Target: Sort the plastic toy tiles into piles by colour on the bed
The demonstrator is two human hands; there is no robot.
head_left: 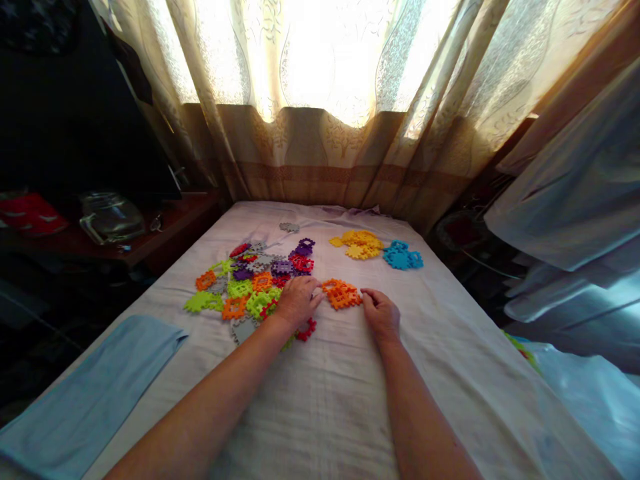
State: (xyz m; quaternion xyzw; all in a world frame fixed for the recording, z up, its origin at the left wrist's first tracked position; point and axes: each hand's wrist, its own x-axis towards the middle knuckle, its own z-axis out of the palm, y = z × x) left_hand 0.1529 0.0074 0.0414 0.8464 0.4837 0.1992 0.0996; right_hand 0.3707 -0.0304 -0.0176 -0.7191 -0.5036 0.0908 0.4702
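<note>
My left hand (299, 301) lies over the right edge of a mixed pile of flat, notched plastic building pieces, fingers apart and pointing right. Grey, purple, red, orange and lime green pieces (239, 288) make up that pile; some are hidden under my hand and wrist. Between my two hands sits a small heap of orange pieces (342, 295). My right hand (382, 315) is at the heap's right side, its fingers curled and pressed together at the tips. Whatever those fingertips hold, if anything, is too small to make out.
Farther back are a yellow heap (361, 245), a blue heap (401, 255) and a lone grey piece (289, 227). A folded light blue cloth (95, 393) lies at left on the sheet-covered surface (320, 427). A glass jug (113, 217) stands on a side table.
</note>
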